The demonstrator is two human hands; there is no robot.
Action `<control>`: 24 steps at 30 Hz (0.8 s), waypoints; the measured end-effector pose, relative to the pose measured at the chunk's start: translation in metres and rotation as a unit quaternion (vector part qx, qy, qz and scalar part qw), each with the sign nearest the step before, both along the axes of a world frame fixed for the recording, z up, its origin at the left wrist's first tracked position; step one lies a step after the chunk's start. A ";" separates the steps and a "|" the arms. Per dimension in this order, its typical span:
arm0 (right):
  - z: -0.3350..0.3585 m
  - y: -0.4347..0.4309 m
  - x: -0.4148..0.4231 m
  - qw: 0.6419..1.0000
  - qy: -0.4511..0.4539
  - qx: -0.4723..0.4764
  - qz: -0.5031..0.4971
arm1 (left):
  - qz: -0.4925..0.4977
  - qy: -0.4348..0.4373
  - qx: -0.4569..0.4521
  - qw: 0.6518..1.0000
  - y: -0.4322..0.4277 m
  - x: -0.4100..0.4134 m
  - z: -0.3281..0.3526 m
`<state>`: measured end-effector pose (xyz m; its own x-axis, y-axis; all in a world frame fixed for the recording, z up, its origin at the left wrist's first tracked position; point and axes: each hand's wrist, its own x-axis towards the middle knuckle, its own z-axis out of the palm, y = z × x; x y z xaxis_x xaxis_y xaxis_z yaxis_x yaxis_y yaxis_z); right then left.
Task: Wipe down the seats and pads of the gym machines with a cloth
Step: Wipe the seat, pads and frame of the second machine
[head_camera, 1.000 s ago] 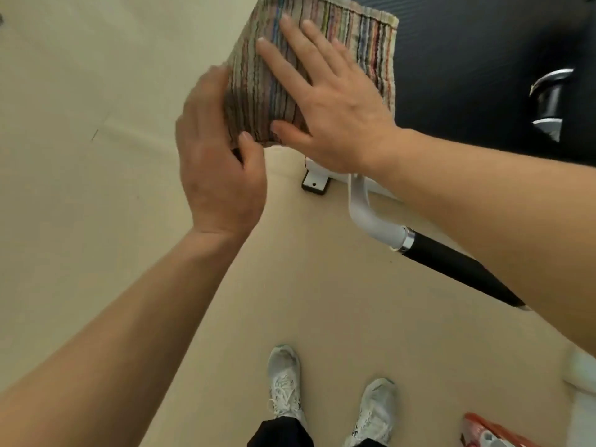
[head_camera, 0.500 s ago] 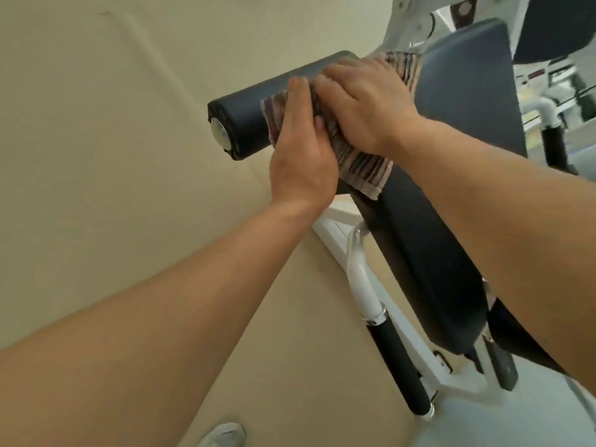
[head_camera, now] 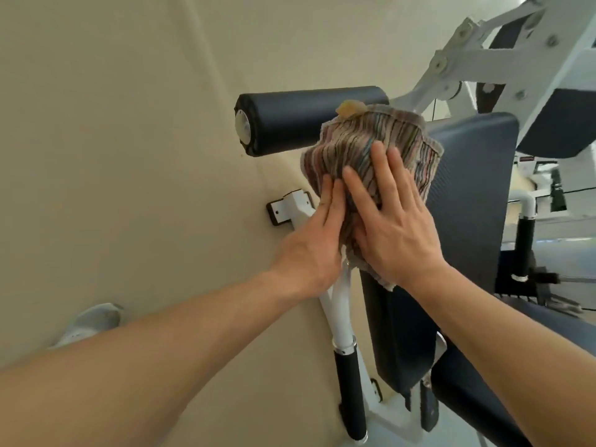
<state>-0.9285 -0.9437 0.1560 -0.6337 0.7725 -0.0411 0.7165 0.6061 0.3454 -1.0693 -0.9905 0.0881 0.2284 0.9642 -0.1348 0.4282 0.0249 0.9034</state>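
Note:
A striped multicolour cloth (head_camera: 371, 146) lies spread over the near edge of the dark seat pad (head_camera: 467, 195) of a white-framed gym machine. My right hand (head_camera: 393, 227) presses flat on the cloth, fingers apart. My left hand (head_camera: 309, 250) holds the cloth's left side, fingers against it, beside the right hand. A black roller pad (head_camera: 306, 121) sticks out to the left just beyond the cloth. The part of the seat under the cloth is hidden.
A white handle bar with a black grip (head_camera: 350, 391) runs down below my hands. White frame arms (head_camera: 483, 56) rise at the upper right, with another dark pad (head_camera: 561, 124). My shoe (head_camera: 87, 324) stands on the beige floor at the left. A second black-grip handle (head_camera: 524, 250) is at the right.
Both hands and the cloth came off the roller pad and slid down onto the near edge of the seat pad. The right hand now lies flat with fingers spread.

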 end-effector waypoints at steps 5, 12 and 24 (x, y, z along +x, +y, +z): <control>0.005 0.018 -0.040 0.978 -0.199 0.045 0.050 | 0.107 -0.232 -0.115 0.960 0.028 -0.017 0.004; 0.006 0.010 -0.039 0.889 -0.431 0.095 0.123 | 0.061 -0.379 -0.278 0.880 0.028 -0.023 0.003; 0.019 0.021 -0.054 0.938 -0.324 0.059 0.111 | 0.125 -0.391 -0.268 0.872 0.033 -0.037 0.020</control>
